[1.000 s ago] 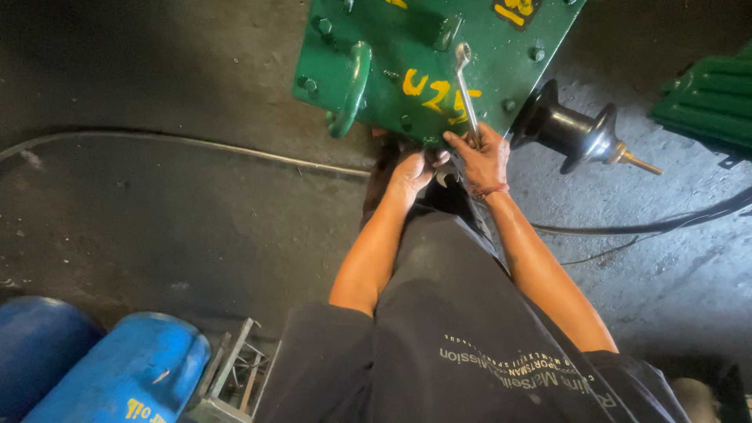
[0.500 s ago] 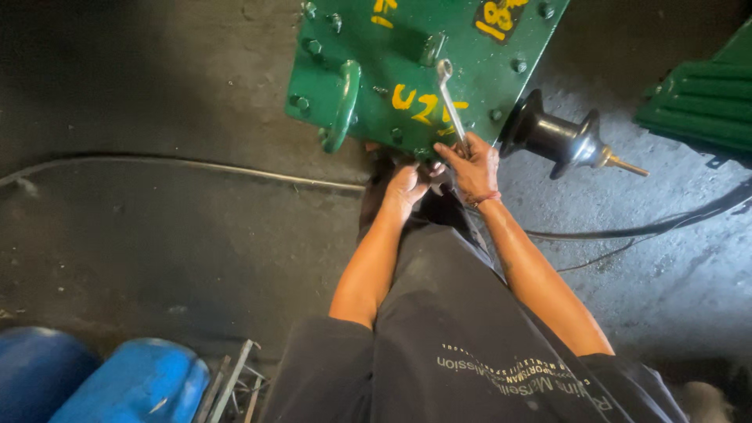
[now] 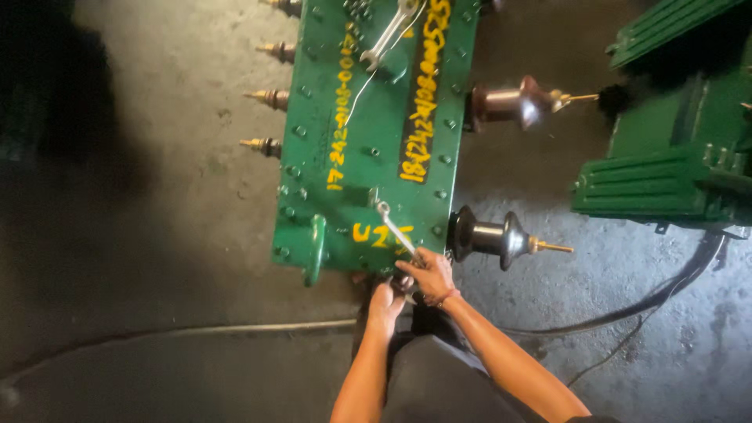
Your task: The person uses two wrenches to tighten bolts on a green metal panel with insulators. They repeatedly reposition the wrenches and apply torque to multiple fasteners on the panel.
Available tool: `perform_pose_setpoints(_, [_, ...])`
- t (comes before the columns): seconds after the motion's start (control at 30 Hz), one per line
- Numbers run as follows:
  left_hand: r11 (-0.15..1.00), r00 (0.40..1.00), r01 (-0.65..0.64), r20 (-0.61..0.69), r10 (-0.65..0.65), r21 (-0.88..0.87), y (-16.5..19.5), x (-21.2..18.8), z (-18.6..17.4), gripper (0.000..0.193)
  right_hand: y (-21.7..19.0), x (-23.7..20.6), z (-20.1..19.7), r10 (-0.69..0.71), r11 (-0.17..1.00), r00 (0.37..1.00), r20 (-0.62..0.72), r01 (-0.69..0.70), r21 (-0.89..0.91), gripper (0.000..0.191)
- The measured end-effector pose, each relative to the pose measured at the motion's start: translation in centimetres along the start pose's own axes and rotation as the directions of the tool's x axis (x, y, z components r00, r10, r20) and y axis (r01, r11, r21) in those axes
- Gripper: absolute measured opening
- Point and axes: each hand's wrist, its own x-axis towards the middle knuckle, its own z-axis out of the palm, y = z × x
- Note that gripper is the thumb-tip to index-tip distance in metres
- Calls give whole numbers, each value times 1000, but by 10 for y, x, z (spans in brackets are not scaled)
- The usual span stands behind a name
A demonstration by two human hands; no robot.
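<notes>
down on the concrete floor point(image 3: 157, 235) lies a green metal tank point(image 3: 368, 149) with yellow writing on its lid. right hand point(image 3: 429, 276) is closed around the handle of a spanner point(image 3: 396, 231), which slants up across the lid's near end. left hand point(image 3: 385, 299) is curled at the tank's near edge; what it grips is hidden. a second spanner point(image 3: 385, 37) rests farther up. dark insulators point(image 3: 493, 237) jut from the right side.
</notes>
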Motion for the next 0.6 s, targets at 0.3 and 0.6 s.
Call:
perform_pose_setpoints(0.3, [996, 952, -46, 305, 23, 71, -9, -9, 5, 20, 29, 7, 2, -87, 994, 995, -38, 84, -76, 50])
perform_pose_setpoints(0.6, [997, 999, -25, -26, 27, 74, -3, -4, 30, 26, 21, 3, -3, -117, 991, 988, -99, 110, -77, 47])
